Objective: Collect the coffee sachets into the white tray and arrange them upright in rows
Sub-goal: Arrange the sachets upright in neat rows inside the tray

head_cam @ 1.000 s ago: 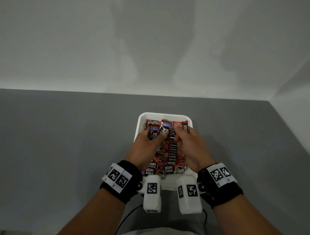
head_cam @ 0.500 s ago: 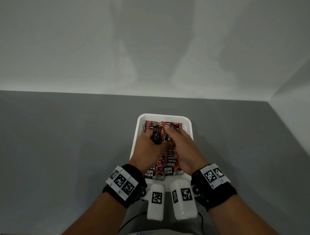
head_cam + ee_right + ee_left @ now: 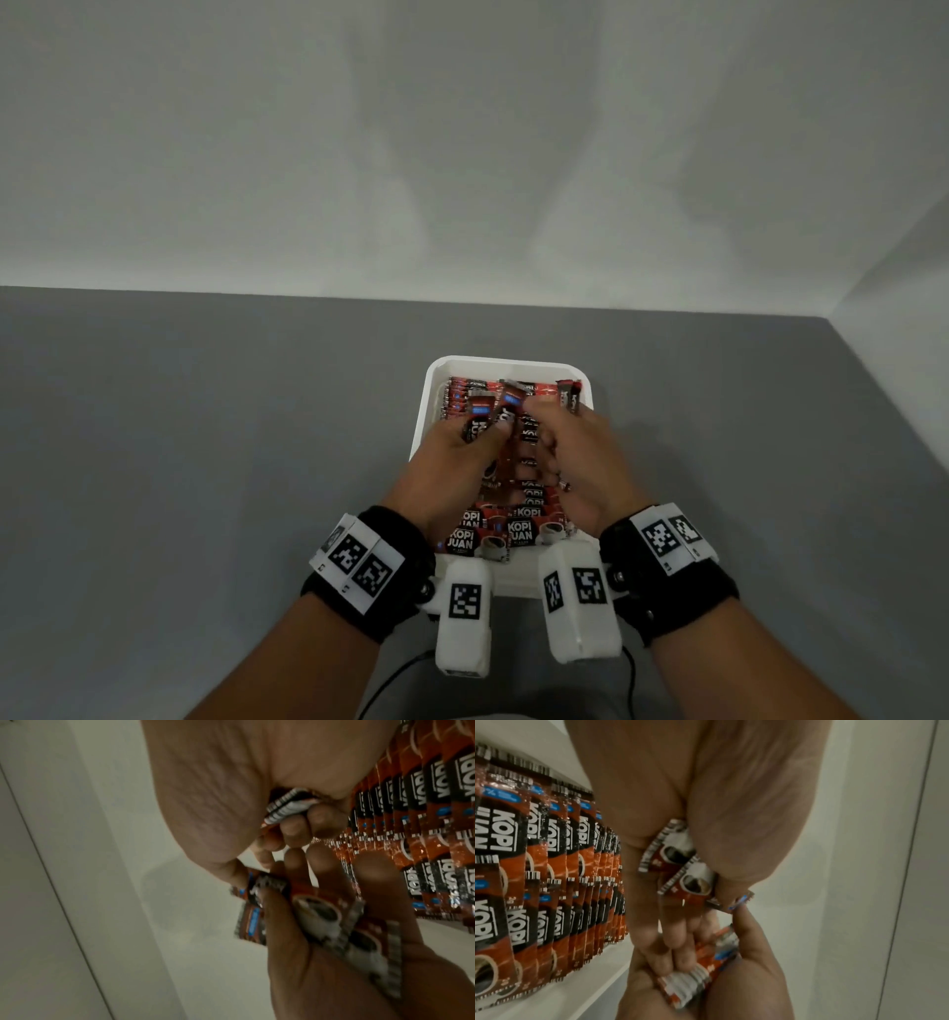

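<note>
The white tray (image 3: 506,361) sits in front of me on the grey table, packed with red-and-black coffee sachets (image 3: 521,529) standing upright in rows. Both hands hover over the tray's far half, close together. My left hand (image 3: 480,431) grips a small bunch of sachets (image 3: 680,862) between thumb and fingers. My right hand (image 3: 552,437) has its fingers curled round a few more sachets (image 3: 285,807). One sachet (image 3: 569,398) sticks up at the tray's far right, just behind the right hand. The hands hide the middle rows.
The grey table (image 3: 205,437) stretches to both sides of the tray and ends at a pale wall (image 3: 462,154) behind. A side wall (image 3: 904,308) closes the right. A dark cable (image 3: 390,683) hangs near the front edge.
The hands pressed together over the far rows half a second ago. Now they have parted a little, the right hand shifting to the right. Both still hold sachets.
</note>
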Motion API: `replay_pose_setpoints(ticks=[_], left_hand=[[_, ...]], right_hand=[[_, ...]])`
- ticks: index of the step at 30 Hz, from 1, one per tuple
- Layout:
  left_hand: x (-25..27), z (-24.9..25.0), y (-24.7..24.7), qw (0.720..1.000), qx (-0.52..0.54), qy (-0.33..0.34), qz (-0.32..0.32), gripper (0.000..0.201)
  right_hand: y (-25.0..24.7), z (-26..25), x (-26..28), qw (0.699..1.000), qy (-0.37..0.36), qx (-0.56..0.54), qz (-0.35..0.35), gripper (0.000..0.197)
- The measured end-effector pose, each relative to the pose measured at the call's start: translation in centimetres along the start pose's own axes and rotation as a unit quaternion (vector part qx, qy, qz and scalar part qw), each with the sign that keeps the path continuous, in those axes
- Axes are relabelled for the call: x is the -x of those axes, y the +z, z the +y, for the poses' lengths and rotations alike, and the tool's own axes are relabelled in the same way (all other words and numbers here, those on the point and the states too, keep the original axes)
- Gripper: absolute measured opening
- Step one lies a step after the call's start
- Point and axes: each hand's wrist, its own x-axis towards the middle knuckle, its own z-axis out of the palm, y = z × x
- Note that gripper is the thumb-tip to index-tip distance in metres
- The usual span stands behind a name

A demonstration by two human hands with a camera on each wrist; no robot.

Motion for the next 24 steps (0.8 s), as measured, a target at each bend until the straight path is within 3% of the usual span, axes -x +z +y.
replay_pose_setpoints(ticks=[4, 7, 9, 13, 15, 17, 19, 21, 24], left_hand=[[0.0, 0.0, 0.1, 0.998, -0.042, 0.033, 0.012, 0.018], [-0.1, -0.2, -0.4, 0.995, -0.079, 0.046, 0.031, 0.017], [-0.1, -0.3, -0.4, 0.992, -0.108, 0.060, 0.032, 0.017], [-0.7, -1.2, -0.4, 0.970, -0.203, 0.129, 0.035, 0.017], [-0.6, -1.6, 0.0, 0.971, -0.194, 0.140, 0.008, 0.012], [-0.3, -1.5, 0.4, 0.985, -0.138, 0.102, -0.016, 0.013], [-0.3, -1.8, 0.3, 1.000, -0.025, 0.013, -0.012, 0.028], [-0.9, -2.0, -0.3, 0.998, 0.049, -0.049, 0.007, 0.038], [-1.0, -1.5, -0.5, 0.999, 0.035, -0.027, 0.005, 0.040]], right_hand=[[-0.1, 0.1, 0.3, 1.000, -0.018, -0.002, 0.006, 0.012], [-0.6, -0.5, 0.6, 0.998, -0.033, -0.035, 0.027, 0.031], [-0.3, -0.5, 0.7, 0.997, -0.044, -0.036, 0.042, 0.032], [-0.1, 0.1, -0.2, 0.998, -0.041, -0.039, 0.022, 0.013], [0.3, 0.3, -0.4, 0.999, -0.036, -0.015, 0.019, 0.016], [0.3, 0.3, -0.8, 0.998, -0.029, -0.008, 0.048, 0.016], [-0.1, 0.2, -1.0, 0.998, -0.025, -0.010, 0.062, 0.012], [-0.4, 0.2, -0.8, 0.998, -0.023, -0.003, 0.065, 0.032], [-0.4, 0.4, 0.0, 0.999, -0.018, 0.022, 0.019, 0.024]])
